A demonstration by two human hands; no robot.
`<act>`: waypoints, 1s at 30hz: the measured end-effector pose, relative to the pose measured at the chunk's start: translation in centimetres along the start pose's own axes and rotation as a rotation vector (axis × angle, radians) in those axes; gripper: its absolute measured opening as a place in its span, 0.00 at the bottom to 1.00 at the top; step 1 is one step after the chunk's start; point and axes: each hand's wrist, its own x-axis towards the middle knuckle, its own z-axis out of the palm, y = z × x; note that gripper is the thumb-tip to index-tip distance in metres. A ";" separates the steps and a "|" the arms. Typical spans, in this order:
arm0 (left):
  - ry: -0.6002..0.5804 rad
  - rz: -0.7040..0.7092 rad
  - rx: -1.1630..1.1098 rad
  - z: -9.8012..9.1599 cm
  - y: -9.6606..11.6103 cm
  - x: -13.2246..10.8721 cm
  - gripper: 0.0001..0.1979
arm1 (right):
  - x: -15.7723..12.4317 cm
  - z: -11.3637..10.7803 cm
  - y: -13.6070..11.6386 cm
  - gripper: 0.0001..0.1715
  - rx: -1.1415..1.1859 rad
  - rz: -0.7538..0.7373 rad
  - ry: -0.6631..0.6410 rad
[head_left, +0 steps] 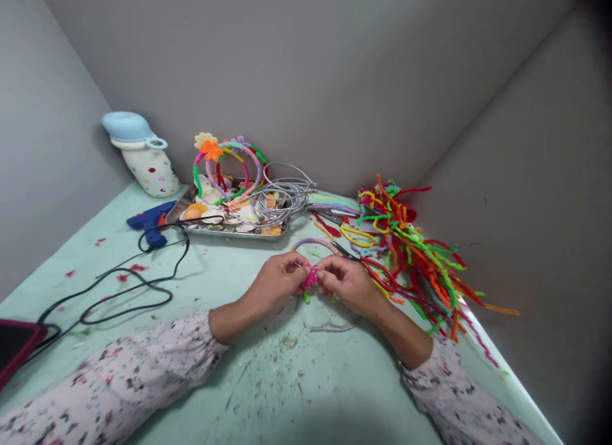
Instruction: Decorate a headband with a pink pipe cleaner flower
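Between my two hands is a small pink pipe-cleaner flower (pixel 310 278), pinched from both sides above the table. My left hand (pixel 282 280) grips its left edge between thumb and forefinger. On the other side my right hand (pixel 348 282) pinches it with the fingertips. A bit of green pipe cleaner (pixel 306 298) shows just below the flower. Behind the hands lies a headband wrapped in pastel pipe cleaner (pixel 313 241), its lower part hidden by my hands. Red-handled scissors (pixel 382 270) lie beside my right hand, blades toward the back left.
A metal tray (pixel 239 233) holds flower headbands (pixel 210 150), loose pieces and bare wire hoops (pixel 287 199). Bundled colourful pipe cleaners (pixel 415 247) spread along the right edge. A blue glue gun (pixel 152 222) with a black cord (pixel 143 276) and a white bottle (pixel 150 167) stand left.
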 end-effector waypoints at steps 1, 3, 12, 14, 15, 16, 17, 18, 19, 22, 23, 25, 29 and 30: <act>-0.001 0.005 0.001 0.0 0.0 0.0 0.06 | 0.0 0.0 0.0 0.08 0.013 0.010 0.002; 0.005 0.008 -0.001 0.1 -0.1 0.1 0.06 | 0.1 0.1 0.1 0.09 0.039 0.023 0.006; 0.005 0.012 0.034 0.0 -0.4 0.2 0.06 | 0.2 0.3 0.1 0.10 0.098 0.030 -0.004; -0.003 0.013 0.038 0.0 -0.5 0.2 0.06 | 0.2 0.4 0.0 0.10 0.104 0.033 -0.007; -0.006 0.012 0.039 0.0 -0.6 0.2 0.06 | 0.2 0.4 -0.1 0.10 0.106 0.034 -0.009; -0.008 0.011 0.040 0.0 -0.6 0.2 0.06 | 0.2 0.5 -0.1 0.10 0.108 0.035 -0.012; -0.007 0.009 0.042 0.0 -0.7 0.2 0.07 | 0.2 0.5 -0.1 0.10 0.110 0.036 -0.013; -0.005 0.010 0.043 0.0 -0.7 0.2 0.07 | 0.2 0.5 -0.1 0.10 0.112 0.037 -0.015; -0.006 0.012 0.045 0.0 -0.7 0.2 0.07 | 0.2 0.6 -0.1 0.10 0.114 0.038 -0.016; -0.008 0.017 0.045 0.0 -0.7 0.2 0.07 | 0.3 0.6 -0.1 0.10 0.123 0.038 -0.020; -0.007 0.013 0.042 0.0 -0.7 0.2 0.08 | 0.3 0.5 -0.1 0.10 0.127 0.037 -0.020; 0.002 -0.004 0.038 0.1 -0.7 0.2 0.08 | 0.2 0.4 -0.2 0.11 0.128 0.030 -0.023; 0.017 -0.034 0.027 0.2 -0.6 0.2 0.10 | 0.1 0.3 -0.4 0.10 0.107 -0.015 -0.007; 0.014 -0.037 0.021 0.2 -0.6 0.2 0.11 | 0.0 0.3 -0.4 0.11 0.101 -0.028 0.003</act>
